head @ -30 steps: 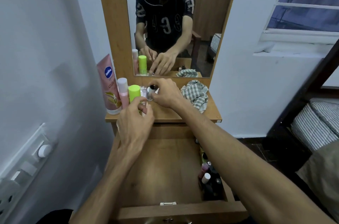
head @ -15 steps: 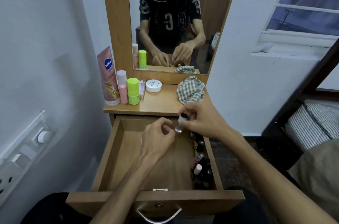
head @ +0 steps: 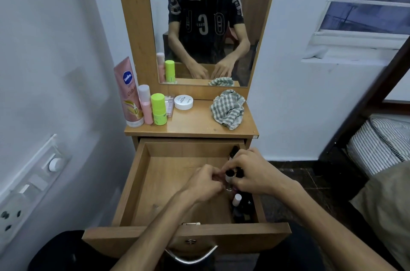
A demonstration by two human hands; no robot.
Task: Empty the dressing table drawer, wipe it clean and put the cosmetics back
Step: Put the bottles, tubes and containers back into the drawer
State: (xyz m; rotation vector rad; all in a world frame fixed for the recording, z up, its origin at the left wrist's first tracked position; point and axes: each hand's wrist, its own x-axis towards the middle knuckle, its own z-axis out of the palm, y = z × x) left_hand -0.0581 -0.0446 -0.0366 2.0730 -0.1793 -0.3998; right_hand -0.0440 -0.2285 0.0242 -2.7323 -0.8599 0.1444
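Note:
The wooden drawer (head: 155,184) is pulled out under the dressing table top (head: 199,124). Several small bottles (head: 240,206) stand along its right wall. My right hand (head: 250,171) grips a small clear bottle with a white cap (head: 229,178) low over that row. My left hand (head: 206,182) is right beside it, fingers curled and pinching at the same bottle. On the top stand a pink Vaseline tube (head: 129,93), a pink bottle (head: 146,104), a green stick (head: 158,109), a white round jar (head: 183,102) and a checked cloth (head: 228,109).
A mirror (head: 206,26) rises behind the top. A white wall with a switch panel (head: 31,182) is close on the left. A bed with a striped mattress (head: 381,142) stands at the right. The drawer's metal handle (head: 190,257) is near my lap.
Both hands came down from the table top into the drawer, carrying the small bottle to the row at the right wall. The view tilted and the drawer now shows fully.

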